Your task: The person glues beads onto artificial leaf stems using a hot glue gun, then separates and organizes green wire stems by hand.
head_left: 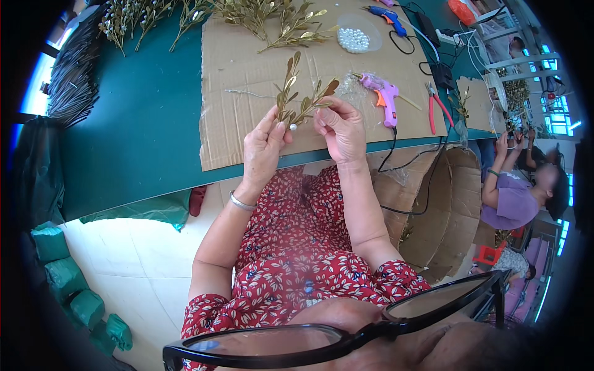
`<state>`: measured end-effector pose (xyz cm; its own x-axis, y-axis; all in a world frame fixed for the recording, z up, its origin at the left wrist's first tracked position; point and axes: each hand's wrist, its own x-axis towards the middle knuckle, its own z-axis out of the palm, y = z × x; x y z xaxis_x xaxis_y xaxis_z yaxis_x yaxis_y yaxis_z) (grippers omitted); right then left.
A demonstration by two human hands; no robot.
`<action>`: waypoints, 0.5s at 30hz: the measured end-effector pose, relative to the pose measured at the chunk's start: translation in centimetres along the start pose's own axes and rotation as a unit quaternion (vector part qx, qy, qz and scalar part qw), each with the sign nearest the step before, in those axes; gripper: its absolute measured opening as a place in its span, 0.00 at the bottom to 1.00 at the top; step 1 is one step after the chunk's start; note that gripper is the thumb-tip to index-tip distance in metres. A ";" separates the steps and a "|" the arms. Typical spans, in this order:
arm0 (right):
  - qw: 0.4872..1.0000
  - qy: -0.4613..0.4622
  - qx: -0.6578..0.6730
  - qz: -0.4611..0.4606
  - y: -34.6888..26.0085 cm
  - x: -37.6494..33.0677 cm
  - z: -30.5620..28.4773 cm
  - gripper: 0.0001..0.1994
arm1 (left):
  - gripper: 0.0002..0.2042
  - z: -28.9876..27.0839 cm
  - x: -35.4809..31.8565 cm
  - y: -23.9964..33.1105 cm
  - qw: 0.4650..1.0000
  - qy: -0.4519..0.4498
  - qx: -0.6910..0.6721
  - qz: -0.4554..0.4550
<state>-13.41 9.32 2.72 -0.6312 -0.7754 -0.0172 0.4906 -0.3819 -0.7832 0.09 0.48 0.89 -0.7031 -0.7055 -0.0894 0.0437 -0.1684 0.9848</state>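
Over the cardboard sheet point(241, 123), my left hand point(265, 148) pinches the lower stem of a gold-green artificial leaf sprig point(292, 96). The sprig forks into two leafy branches. One white pearl bead point(292, 127) shows near its base, beside my left fingertips. My right hand point(342, 130) is closed, with thumb and forefinger pinched at the leaves of the right branch; anything smaller between those fingertips is hidden. A purple glue gun point(387, 99) lies just right of my right hand. Behind the sprig, a clear round dish point(374, 34) holds many white pearl beads point(354, 41).
More leaf sprigs point(266, 25) lie at the far edge. Red-handled pliers point(440, 110) and a blue glue gun point(390, 18) lie right, among cables. Dark stems point(71, 74) are bundled far left on the green table point(142, 117). A cardboard box point(455, 210) stands below right; a co-worker point(510, 198) sits beyond.
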 end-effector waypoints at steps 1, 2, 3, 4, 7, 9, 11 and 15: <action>1.000 0.000 0.000 0.000 -0.1 0.0 0.1 0.08 | 0.19 0.0 0.0 0.0 1.000 0.000 0.000 0.000; 1.000 -0.004 -0.006 -0.002 -0.2 0.0 0.1 0.08 | 0.19 -0.1 0.0 0.0 1.000 -0.002 -0.006 -0.004; 1.000 -0.009 -0.012 -0.004 -0.2 0.0 0.2 0.08 | 0.19 -0.1 0.0 -0.1 1.000 -0.005 -0.011 -0.008; 1.000 -0.009 -0.012 -0.004 -0.3 0.0 0.1 0.08 | 0.19 -0.1 0.0 -0.1 1.000 -0.004 -0.011 -0.007; 1.000 -0.014 -0.008 0.005 -0.4 0.0 0.0 0.09 | 0.19 0.0 0.1 -0.1 1.000 0.000 -0.010 -0.002; 1.000 -0.009 -0.029 0.000 -0.3 0.0 -0.1 0.09 | 0.19 -0.1 0.0 0.1 1.000 -0.008 -0.008 -0.005; 0.999 -0.016 -0.041 -0.007 -0.4 0.0 -0.1 0.09 | 0.19 0.0 0.0 0.2 1.000 -0.006 -0.004 -0.006; 0.998 -0.025 -0.057 -0.004 -0.7 0.1 -0.1 0.09 | 0.19 0.0 0.1 0.2 1.000 -0.004 0.004 -0.009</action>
<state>-13.86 9.55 3.25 -0.6028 -0.7977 0.0177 0.4120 -0.3302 -0.8492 0.07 0.36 1.04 -0.7089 -0.6973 -0.1064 0.0251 -0.1756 0.9841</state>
